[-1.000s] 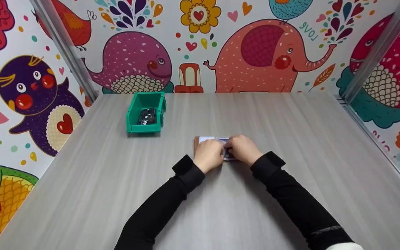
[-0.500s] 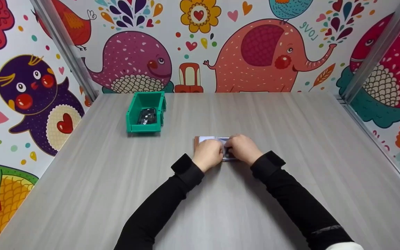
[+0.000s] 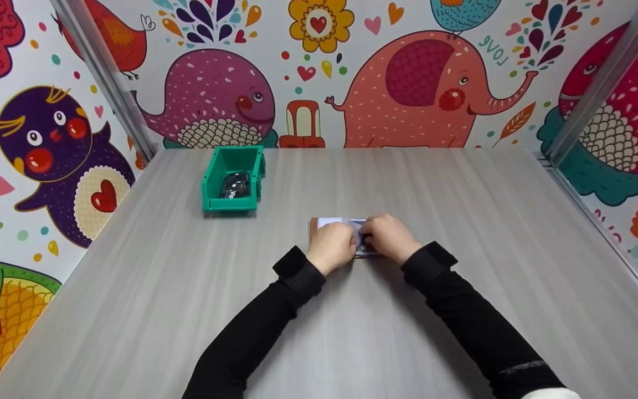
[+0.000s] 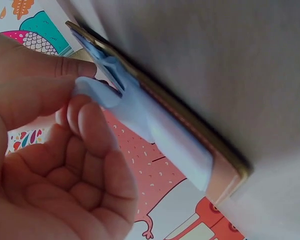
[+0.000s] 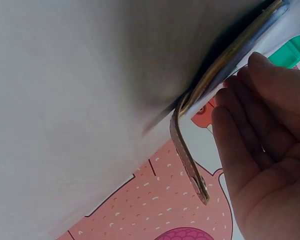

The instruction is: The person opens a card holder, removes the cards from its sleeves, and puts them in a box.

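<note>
A small brown card holder point(image 3: 313, 228) lies unfolded at mid-table, showing pale clear sleeves. My left hand point(image 3: 333, 246) lies over its left part; in the left wrist view, thumb and forefinger pinch the edge of a soft translucent sleeve point(image 4: 97, 92), lifting it from the brown cover point(image 4: 225, 182). My right hand point(image 3: 390, 238) is at the right part, fingers bent and fingertips at the sleeves. Whether they pinch a sleeve or something inside is hidden. A narrow brown strap point(image 5: 182, 147) sticks out from the holder's edge in the right wrist view.
A green bin point(image 3: 230, 205) stands at the back left of the table, with shiny black items point(image 3: 236, 185) inside that are too small to tell. Printed cartoon panels wall the table at the back and sides, with metal posts point(image 3: 108, 77) at the corners.
Both hands stay at the card holder, with only slight finger movement. The sleeve between them shifts a little. The green bin stays in place.
</note>
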A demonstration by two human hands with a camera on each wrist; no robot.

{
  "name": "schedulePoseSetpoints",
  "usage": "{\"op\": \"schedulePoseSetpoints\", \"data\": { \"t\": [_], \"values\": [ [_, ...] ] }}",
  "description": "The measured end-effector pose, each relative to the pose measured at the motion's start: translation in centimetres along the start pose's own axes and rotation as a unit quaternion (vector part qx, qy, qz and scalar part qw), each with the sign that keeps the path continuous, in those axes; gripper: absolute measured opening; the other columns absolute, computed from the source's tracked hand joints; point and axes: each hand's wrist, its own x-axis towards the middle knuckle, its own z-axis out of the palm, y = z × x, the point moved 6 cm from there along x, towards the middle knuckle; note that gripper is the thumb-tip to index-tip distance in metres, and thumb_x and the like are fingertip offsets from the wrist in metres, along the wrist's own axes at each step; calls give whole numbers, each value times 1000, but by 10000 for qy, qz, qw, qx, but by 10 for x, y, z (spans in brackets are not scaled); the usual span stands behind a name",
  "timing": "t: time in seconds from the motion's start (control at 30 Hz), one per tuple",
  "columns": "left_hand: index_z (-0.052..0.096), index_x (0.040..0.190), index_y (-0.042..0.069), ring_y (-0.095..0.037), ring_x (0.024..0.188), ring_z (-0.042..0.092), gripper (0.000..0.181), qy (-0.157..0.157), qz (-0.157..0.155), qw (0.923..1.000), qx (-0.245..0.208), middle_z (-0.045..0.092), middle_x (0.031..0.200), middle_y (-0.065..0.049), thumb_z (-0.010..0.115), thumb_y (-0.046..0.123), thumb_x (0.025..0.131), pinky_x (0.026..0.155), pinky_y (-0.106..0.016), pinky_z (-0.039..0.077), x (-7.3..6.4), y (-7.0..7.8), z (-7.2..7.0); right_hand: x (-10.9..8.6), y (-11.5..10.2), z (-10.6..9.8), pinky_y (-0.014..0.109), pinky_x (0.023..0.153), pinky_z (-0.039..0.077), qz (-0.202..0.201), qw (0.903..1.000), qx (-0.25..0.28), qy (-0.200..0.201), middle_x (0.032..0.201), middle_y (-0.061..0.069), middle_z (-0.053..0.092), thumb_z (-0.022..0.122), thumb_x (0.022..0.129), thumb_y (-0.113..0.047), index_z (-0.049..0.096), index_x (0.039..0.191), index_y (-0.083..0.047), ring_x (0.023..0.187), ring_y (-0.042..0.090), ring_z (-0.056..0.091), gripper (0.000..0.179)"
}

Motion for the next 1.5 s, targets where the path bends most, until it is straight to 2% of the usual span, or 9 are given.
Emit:
{"op": "schedulePoseSetpoints", "data": {
  "t": [0.2, 0.4, 0.57, 0.93, 1.03, 1.17, 1.3, 1.4, 1.5],
  "values": [
    [39, 55, 15, -18, 59, 51, 39, -21, 54, 10000, 24, 43, 60, 3, 66, 6, 82, 61, -39, 48, 0, 0, 1, -2, 2, -2, 42, 74, 52, 94, 9999, 21, -57, 84, 12, 68, 73, 76, 12, 72, 80, -2, 82, 30, 65, 15],
    [47, 57, 14, -19, 60, 54, 33, -45, -59, 10000, -66, 48, 61, 3, 67, 6, 82, 61, -39, 49, 1, -3, 0, -3, 5, -7, 44, 80, 52, 301, 9995, -5, 56, 90, 14, 71, 74, 76, 11, 74, 85, 0, 88, 33, 66, 15],
    [58, 60, 10, -19, 60, 56, 23, 161, -54, 9998, -76, 59, 65, -1, 67, 4, 80, 60, -39, 49, 1, -4, -5, -4, 10, -13, 46, 82, 52, 500, 9985, 18, 222, 90, 16, 71, 74, 75, 12, 75, 86, 1, 89, 34, 66, 15],
    [70, 75, 4, -26, 70, 66, 5, 576, -187, 9977, -310, 69, 76, -8, 68, 2, 79, 85, -52, 49, -3, -14, -13, -5, 13, -14, 46, 82, 52, 704, 9974, -15, 169, 93, 17, 71, 72, 77, 11, 75, 89, 3, 90, 34, 65, 15],
    [67, 74, 4, -27, 67, 65, 4, 652, -240, 9966, -450, 69, 74, -8, 67, 1, 77, 82, -50, 50, -5, -17, -14, -5, 13, -12, 46, 82, 52, 687, 9975, -25, 130, 92, 16, 71, 73, 77, 11, 75, 89, 2, 90, 34, 66, 15],
    [63, 70, 5, -26, 61, 61, 8, 781, -370, 9945, -585, 66, 69, -7, 66, 2, 76, 63, -43, 51, -8, -21, -17, -6, 14, -12, 45, 81, 52, 654, 9977, 5, 148, 90, 16, 71, 73, 75, 11, 75, 86, 2, 88, 34, 66, 14],
    [54, 61, 9, -19, 53, 47, 21, 725, -609, 9930, -705, 52, 59, 1, 65, 3, 77, 50, -36, 40, -9, -26, -21, -6, 14, -11, 45, 80, 52, 636, 9979, -31, 127, 89, 15, 71, 74, 75, 11, 75, 85, 2, 86, 33, 66, 13],
    [43, 54, 15, -15, 51, 36, 34, 592, -776, 9924, -754, 38, 55, 6, 64, 4, 79, 47, -30, 30, -9, -30, -23, -6, 14, -10, 45, 80, 52, 642, 9979, -80, 47, 89, 15, 71, 74, 75, 10, 76, 87, 2, 86, 33, 66, 14],
    [35, 52, 18, -13, 49, 31, 41, 534, -870, 9916, -788, 31, 52, 8, 63, 6, 79, 46, -28, 24, -9, -34, -25, -6, 14, -9, 45, 81, 52, 674, 9977, -77, -34, 90, 15, 71, 75, 76, 9, 76, 89, 2, 87, 33, 66, 15]
  ]
}}
